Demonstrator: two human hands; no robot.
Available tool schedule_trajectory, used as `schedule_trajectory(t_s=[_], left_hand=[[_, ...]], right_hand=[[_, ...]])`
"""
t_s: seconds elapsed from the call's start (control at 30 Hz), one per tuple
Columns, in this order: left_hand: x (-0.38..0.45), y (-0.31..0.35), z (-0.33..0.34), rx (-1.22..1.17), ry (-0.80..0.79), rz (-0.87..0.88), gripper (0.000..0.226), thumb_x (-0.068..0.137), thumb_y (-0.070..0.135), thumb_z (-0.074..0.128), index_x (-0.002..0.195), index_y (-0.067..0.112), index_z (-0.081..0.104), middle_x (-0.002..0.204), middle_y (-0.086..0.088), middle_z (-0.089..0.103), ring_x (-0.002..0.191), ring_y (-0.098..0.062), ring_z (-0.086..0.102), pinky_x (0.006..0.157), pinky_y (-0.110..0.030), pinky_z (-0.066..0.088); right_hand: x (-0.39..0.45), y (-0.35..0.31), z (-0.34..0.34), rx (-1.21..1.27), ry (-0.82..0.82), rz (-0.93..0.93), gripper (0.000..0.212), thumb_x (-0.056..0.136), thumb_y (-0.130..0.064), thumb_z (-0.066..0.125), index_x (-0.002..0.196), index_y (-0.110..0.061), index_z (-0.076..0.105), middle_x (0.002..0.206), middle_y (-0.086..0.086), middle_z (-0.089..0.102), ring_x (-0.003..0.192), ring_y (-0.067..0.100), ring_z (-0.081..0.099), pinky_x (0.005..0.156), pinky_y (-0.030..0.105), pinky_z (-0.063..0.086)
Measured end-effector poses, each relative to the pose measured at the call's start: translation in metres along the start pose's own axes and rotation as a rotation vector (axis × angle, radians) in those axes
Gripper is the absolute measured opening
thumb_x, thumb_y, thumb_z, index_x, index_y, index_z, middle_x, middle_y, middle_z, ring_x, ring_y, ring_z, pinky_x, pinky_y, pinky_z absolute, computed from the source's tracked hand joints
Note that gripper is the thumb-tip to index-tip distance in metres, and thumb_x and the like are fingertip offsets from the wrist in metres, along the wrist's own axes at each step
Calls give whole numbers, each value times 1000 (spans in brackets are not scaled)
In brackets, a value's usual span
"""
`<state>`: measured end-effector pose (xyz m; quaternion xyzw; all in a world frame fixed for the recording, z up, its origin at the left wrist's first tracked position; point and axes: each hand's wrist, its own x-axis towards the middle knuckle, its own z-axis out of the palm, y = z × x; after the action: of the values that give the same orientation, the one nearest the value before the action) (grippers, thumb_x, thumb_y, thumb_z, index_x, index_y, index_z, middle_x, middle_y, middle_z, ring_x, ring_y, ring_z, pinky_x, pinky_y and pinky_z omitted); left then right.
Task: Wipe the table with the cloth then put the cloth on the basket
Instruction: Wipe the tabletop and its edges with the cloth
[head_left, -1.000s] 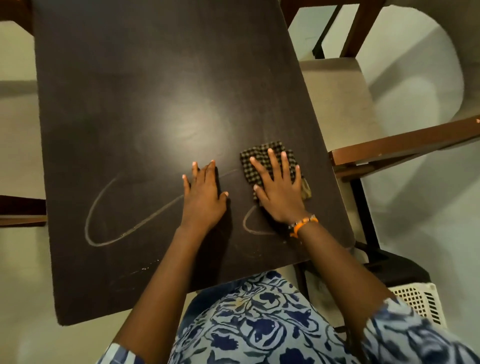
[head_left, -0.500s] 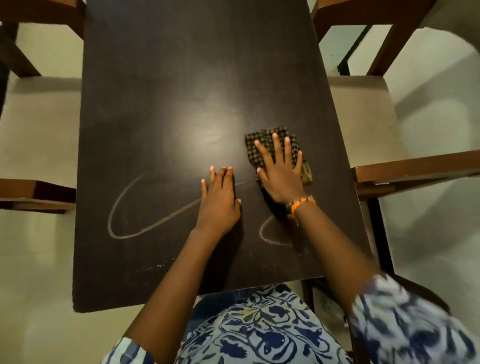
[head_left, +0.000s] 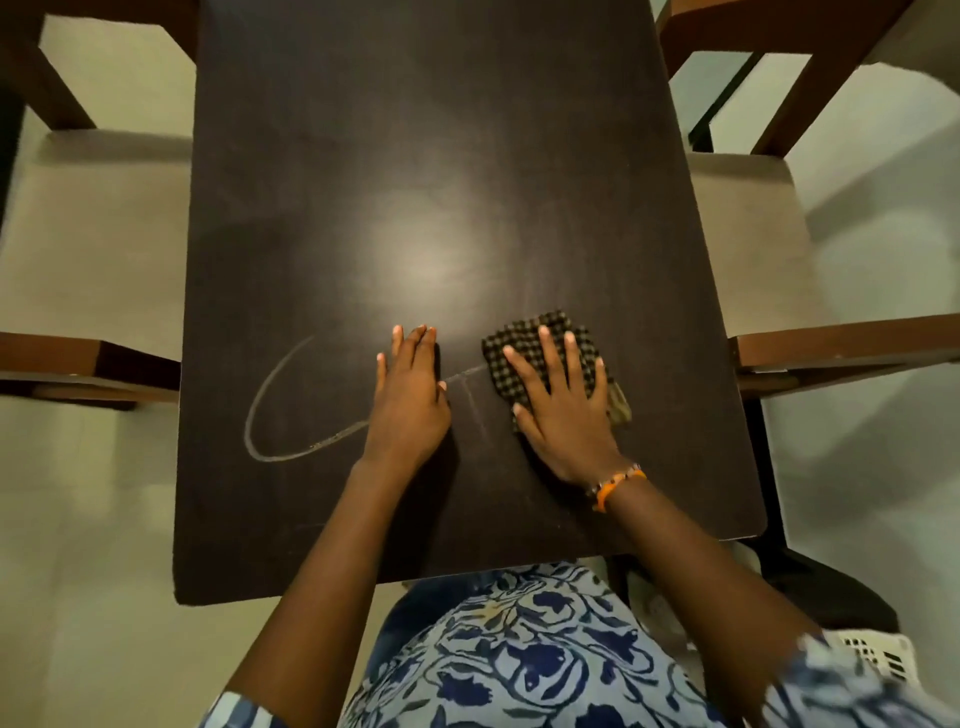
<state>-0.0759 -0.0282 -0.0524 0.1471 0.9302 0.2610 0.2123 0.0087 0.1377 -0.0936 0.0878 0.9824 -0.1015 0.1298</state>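
Note:
A dark brown table (head_left: 447, 156) fills the middle of the head view. A white chalk loop (head_left: 270, 410) is drawn on its near left part. My right hand (head_left: 563, 410) lies flat, fingers spread, pressing a folded dark checked cloth (head_left: 524, 340) onto the table right of centre. My left hand (head_left: 410, 395) rests flat on the table beside it, fingers together, holding nothing, over the chalk line. A white slatted basket (head_left: 878, 657) shows at the lower right, on the floor, partly hidden by my sleeve.
Wooden chairs with beige seats stand on both sides: a left chair (head_left: 88, 234) and a right chair (head_left: 748, 234). A black base (head_left: 831, 587) stands on the pale floor to the right of the table's near corner.
The small chalk loop near my right wrist is gone; only a faint smear remains there. My right hand and the cloth shifted slightly back towards me. The camera view moved over the table.

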Motion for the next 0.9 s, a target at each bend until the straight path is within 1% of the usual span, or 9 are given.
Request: schedule_trajectory(t_s=[0.1, 0.23, 0.33, 0.43, 0.53, 0.6, 0.7, 0.8, 0.9], left_hand=[[4, -1, -1, -15, 21, -16, 64, 93, 6, 45, 149, 10, 14, 158, -6, 14, 147, -23, -3, 118, -38, -3], [9, -1, -1, -52, 72, -31, 65, 93, 8, 46, 149, 9, 13, 157, -6, 16, 147, -22, 0, 118, -36, -3], [8, -2, -1, -62, 107, -39, 63, 93, 7, 45, 149, 9, 14, 157, -6, 18, 147, -22, 2, 118, -35, -2], [5, -6, -2, -57, 103, -32, 62, 93, 6, 44, 148, 8, 16, 157, -7, 20, 147, -22, 2, 118, -36, -1], [1, -15, -10, -38, 62, 16, 62, 92, 4, 45, 148, 7, 17, 156, -8, 20, 147, -23, 0, 118, -37, -1], [-1, -21, -14, -10, 26, 63, 62, 92, 4, 44, 148, 7, 16, 156, -8, 20, 147, -24, -1, 118, -37, -2], [-4, -33, -21, 42, -13, 115, 63, 92, 5, 44, 148, 7, 15, 156, -8, 18, 147, -25, -2, 118, -37, -2], [-9, -43, -28, 53, -19, 119, 63, 92, 6, 45, 148, 7, 15, 156, -8, 18, 147, -25, -2, 118, -37, -2], [-10, -51, -31, 61, -5, 116, 64, 92, 7, 47, 148, 7, 16, 157, -7, 16, 147, -24, -3, 118, -37, -3]], right_hand=[[59, -4, -16, 2, 9, -5, 61, 94, -40, 36, 148, -35, 10, 159, 7, -2, 146, 32, -5, 111, 61, 4], [127, -14, -37, 20, -14, 10, 62, 96, -40, 36, 149, -35, 6, 159, 6, -7, 145, 32, -11, 113, 62, -1], [141, -22, -42, 35, -31, 37, 63, 95, -40, 37, 149, -34, 4, 159, 7, -8, 145, 32, -12, 112, 61, -3], [105, -27, -33, 28, -43, 34, 64, 95, -38, 36, 149, -34, 1, 159, 7, -10, 145, 32, -14, 112, 60, -4], [26, -41, -9, 40, -7, 4, 66, 91, -38, 34, 149, -35, 2, 159, 7, -8, 145, 31, -13, 112, 60, -1], [-32, -50, 11, 29, -13, -18, 68, 88, -40, 32, 148, -37, 0, 159, 7, -7, 144, 30, -13, 112, 58, -1], [-94, -62, 37, -35, -17, -14, 70, 87, -41, 32, 149, -35, 1, 159, 7, -4, 145, 32, -5, 113, 58, 4], [-96, -67, 40, -40, -13, 8, 71, 86, -42, 33, 149, -35, 3, 159, 7, 0, 144, 32, -2, 112, 59, 8], [-55, -72, 28, 7, -22, 7, 68, 86, -42, 29, 148, -38, 1, 159, 6, -2, 144, 28, -11, 110, 61, 4]])
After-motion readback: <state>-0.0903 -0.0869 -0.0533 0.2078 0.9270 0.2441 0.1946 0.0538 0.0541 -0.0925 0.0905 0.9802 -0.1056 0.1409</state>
